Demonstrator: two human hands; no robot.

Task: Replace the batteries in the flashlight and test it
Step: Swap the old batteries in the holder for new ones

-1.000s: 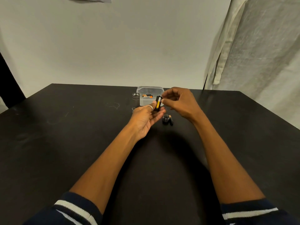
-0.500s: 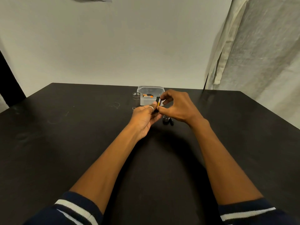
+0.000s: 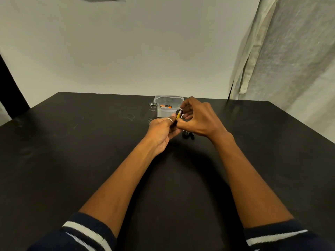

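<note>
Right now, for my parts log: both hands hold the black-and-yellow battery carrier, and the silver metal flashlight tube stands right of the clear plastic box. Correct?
No. In the head view the silver metal flashlight tube stands left of the clear plastic box.

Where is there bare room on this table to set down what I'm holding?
Bare black table left of the flashlight body, right of the right hand, and near you outside both forearms. Crowded between: battery box, end cap, left hand gripping the battery holder.
</note>
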